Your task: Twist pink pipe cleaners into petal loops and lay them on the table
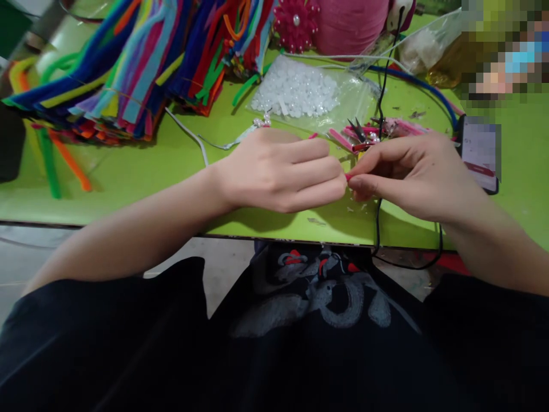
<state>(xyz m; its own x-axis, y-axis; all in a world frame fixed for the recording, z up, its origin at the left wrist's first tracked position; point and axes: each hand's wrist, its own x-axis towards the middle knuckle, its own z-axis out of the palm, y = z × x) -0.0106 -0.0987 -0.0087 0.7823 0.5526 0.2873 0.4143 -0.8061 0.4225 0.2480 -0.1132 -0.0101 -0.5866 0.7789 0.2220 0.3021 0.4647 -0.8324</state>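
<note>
A short bit of pinkish-red pipe cleaner (347, 177) shows between my two hands, just above the green tabletop. My right hand (414, 174) pinches its end between thumb and fingertips. My left hand (285, 171) is closed with its back towards me, and the pipe cleaner runs into its curled fingers, where the rest is hidden. Behind the hands lie pliers or scissors with dark pointed tips (358, 130), pink pipe cleaner pieces (405, 127) and a few pearl beads (374, 138). More pearl beads (262, 121) lie beyond my left hand.
Bundles of coloured pipe cleaners (128, 74) fill the back left. A clear bag of white beads (295, 88) lies behind my hands. A pink flower (295, 20) stands at the back. A black cord (379, 103) crosses the table near my right hand, beside a phone (480, 151).
</note>
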